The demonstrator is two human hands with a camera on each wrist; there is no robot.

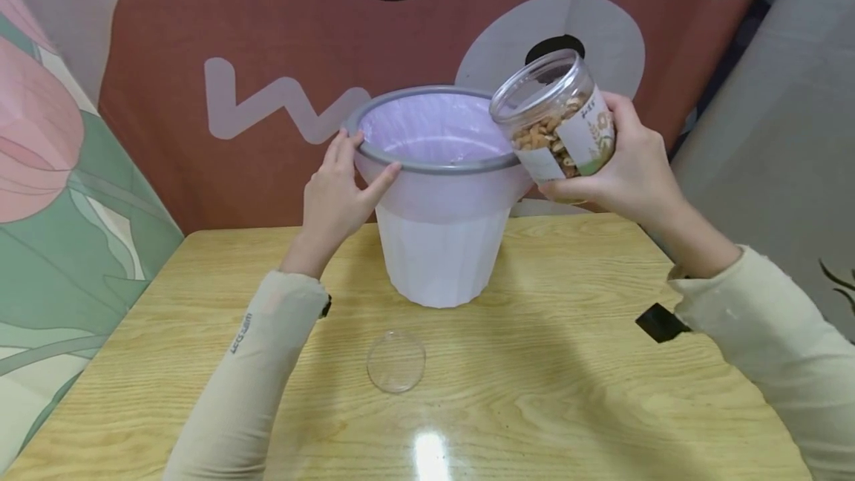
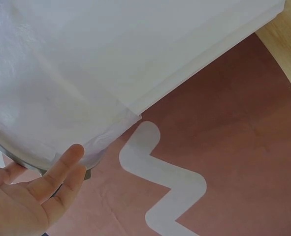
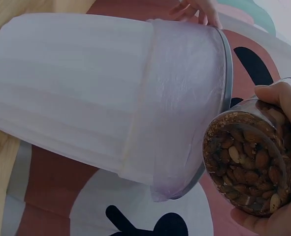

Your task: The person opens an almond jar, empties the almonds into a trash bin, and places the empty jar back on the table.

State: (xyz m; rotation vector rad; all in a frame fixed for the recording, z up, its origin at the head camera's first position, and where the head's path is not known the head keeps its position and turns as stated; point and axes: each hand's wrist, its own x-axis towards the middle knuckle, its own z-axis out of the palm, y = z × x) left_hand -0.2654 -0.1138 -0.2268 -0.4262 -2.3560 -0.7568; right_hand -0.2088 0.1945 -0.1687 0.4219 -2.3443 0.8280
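Observation:
A white trash can (image 1: 441,243) with a grey rim (image 1: 454,168) stands upright, lined with a thin purple plastic bag (image 1: 434,125). My left hand (image 1: 337,188) rests at the rim's left side, fingers spread and thumb tip on the front of the rim. With my right hand (image 1: 634,162) I grip a clear plastic jar (image 1: 559,121) around its lower part. It holds almonds (image 3: 248,167) and carries a printed label. The jar is lidless and leans left, its mouth beside the can's right rim. A clear round lid (image 1: 396,362) lies on the table before the can.
The wood-grain table (image 1: 534,377) ends just behind the can. Beyond it hangs a dark red printed cloth (image 1: 267,21), with a floral cloth (image 1: 60,169) at left and a grey one (image 1: 768,154) at right.

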